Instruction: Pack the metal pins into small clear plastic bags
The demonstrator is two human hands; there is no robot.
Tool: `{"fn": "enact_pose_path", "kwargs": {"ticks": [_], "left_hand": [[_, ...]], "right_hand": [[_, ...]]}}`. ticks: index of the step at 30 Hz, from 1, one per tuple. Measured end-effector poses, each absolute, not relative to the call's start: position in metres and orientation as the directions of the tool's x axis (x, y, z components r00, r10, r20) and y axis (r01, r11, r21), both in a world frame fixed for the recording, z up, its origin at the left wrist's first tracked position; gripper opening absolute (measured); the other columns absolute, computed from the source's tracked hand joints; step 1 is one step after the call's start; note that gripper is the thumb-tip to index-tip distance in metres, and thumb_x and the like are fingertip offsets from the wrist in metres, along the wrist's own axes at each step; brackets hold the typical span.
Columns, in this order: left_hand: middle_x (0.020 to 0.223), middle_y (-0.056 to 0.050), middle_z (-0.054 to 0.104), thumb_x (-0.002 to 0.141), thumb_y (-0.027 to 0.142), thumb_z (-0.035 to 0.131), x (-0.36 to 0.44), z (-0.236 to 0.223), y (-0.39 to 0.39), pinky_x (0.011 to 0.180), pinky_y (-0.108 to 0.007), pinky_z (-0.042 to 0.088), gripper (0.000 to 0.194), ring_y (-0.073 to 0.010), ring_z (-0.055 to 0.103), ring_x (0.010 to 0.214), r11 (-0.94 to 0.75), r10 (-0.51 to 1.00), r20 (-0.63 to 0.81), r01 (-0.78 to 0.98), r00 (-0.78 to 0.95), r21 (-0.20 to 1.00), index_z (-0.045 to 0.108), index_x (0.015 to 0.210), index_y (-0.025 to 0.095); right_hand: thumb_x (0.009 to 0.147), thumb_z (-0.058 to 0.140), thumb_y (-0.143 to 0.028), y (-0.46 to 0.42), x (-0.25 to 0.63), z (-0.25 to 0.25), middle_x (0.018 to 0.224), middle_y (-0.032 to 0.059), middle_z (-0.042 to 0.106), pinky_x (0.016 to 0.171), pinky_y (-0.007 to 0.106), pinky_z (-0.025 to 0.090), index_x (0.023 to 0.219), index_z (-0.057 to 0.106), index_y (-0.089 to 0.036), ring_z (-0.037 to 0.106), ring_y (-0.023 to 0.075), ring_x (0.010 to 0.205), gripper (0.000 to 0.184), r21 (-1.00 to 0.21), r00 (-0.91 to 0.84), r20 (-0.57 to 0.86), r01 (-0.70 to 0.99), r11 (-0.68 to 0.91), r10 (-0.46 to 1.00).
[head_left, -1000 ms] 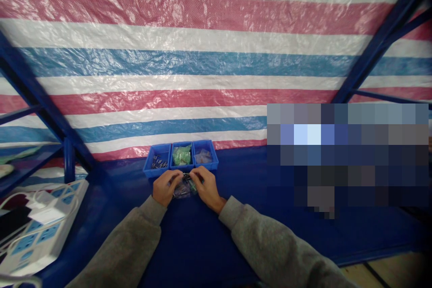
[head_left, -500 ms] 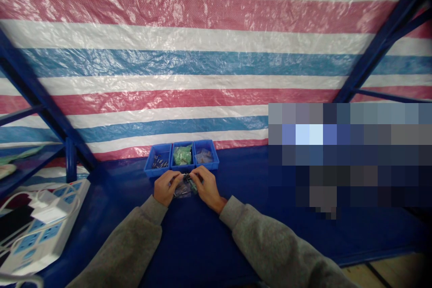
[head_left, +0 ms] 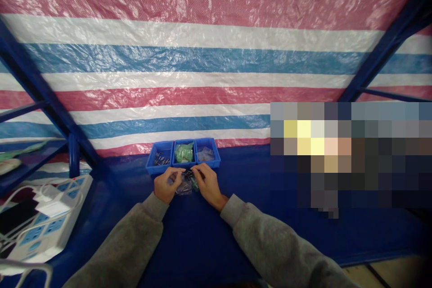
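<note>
Over the blue table, my left hand has its thumb and index finger curled in a pinch; what lies between them is too small to make out. My right hand is also closed in a pinch, its fingertips at several small dark pieces. Below and between both hands lie clear plastic bags, with a greenish piece beside the right thumb. Just beyond the hands stand three joined blue bins: the left bin with thin dark and metallic pieces, the middle one with green packets, the right one with clear bags.
A white power strip with plugged-in chargers and cables sits at the left. Blue metal frame posts rise on both sides, with a striped plastic sheet behind the table. A pixelated area hides the table's right part.
The fingertips have drawn slightly apart, and the dark pieces between them show more. The view has shifted a little. Both hands stay in front of the bins.
</note>
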State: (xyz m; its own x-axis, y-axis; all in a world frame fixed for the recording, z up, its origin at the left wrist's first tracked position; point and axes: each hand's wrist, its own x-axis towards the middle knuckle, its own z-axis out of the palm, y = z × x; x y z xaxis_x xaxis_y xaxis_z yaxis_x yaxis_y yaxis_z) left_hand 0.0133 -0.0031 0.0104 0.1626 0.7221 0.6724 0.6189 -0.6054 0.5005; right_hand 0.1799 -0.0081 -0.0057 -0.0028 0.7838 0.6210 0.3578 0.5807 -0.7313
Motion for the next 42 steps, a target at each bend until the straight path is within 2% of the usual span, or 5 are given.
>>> {"fn": "enact_pose_path", "kwargs": {"ticks": [6, 15, 23, 34, 42], "left_hand": [[0.075, -0.001, 0.067, 0.084, 0.026, 0.047, 0.013, 0.009, -0.003, 0.064, -0.021, 0.05, 0.018, -0.0105, 0.061, 0.061, -0.627, 0.709, 0.68, 0.61, 0.187, 0.485, 0.063, 0.082, 0.017], [0.089, -0.005, 0.066, 0.088, 0.024, 0.044, 0.013, 0.006, 0.005, 0.079, -0.028, 0.049, 0.026, -0.0154, 0.062, 0.084, -0.709, 0.642, 0.695, 0.595, 0.323, 0.378, 0.063, 0.106, 0.019], [0.083, -0.004, 0.068, 0.082, 0.03, 0.054, 0.011, -0.002, 0.009, 0.07, -0.025, 0.051, 0.017, -0.0145, 0.064, 0.072, -0.639, 0.69, 0.7, 0.608, 0.184, 0.471, 0.062, 0.089, 0.017], [0.059, 0.004, 0.064, 0.082, 0.03, 0.055, 0.011, 0.001, 0.005, 0.058, -0.019, 0.05, 0.017, -0.0104, 0.062, 0.052, -0.629, 0.728, 0.659, 0.566, 0.188, 0.533, 0.058, 0.094, 0.018], [0.078, -0.003, 0.068, 0.082, 0.031, 0.054, 0.011, 0.003, 0.006, 0.069, -0.024, 0.05, 0.016, -0.0138, 0.064, 0.069, -0.669, 0.662, 0.715, 0.607, 0.226, 0.428, 0.064, 0.082, 0.018]], "right_hand": [[0.09, 0.042, -0.024, -0.009, 0.179, -0.005, 0.08, 0.0038, 0.06, 0.069, 0.025, 0.042, 0.087, 0.063, -0.018, 0.055, 0.0147, 0.074, 0.022, -0.738, 0.002, 0.614, 0.357, 0.573, 0.789], [0.091, 0.041, -0.026, -0.01, 0.179, -0.005, 0.079, 0.0039, 0.06, 0.067, 0.025, 0.041, 0.086, 0.063, -0.018, 0.054, 0.0147, 0.073, 0.023, -0.739, 0.017, 0.62, 0.348, 0.576, 0.785], [0.09, 0.042, -0.025, -0.012, 0.18, -0.003, 0.079, 0.0039, 0.059, 0.066, 0.025, 0.042, 0.087, 0.063, -0.018, 0.054, 0.0145, 0.072, 0.022, -0.749, 0.018, 0.613, 0.332, 0.574, 0.79], [0.086, 0.05, -0.028, -0.014, 0.178, -0.004, 0.079, 0.0037, 0.06, 0.063, 0.024, 0.044, 0.084, 0.064, -0.019, 0.054, 0.0142, 0.07, 0.016, -0.71, -0.129, 0.627, 0.314, 0.631, 0.769], [0.089, 0.044, -0.027, -0.011, 0.179, -0.004, 0.074, 0.0022, 0.058, 0.063, 0.024, 0.041, 0.081, 0.061, -0.018, 0.052, 0.0133, 0.066, 0.021, -0.742, -0.01, 0.606, 0.354, 0.57, 0.795]]}}
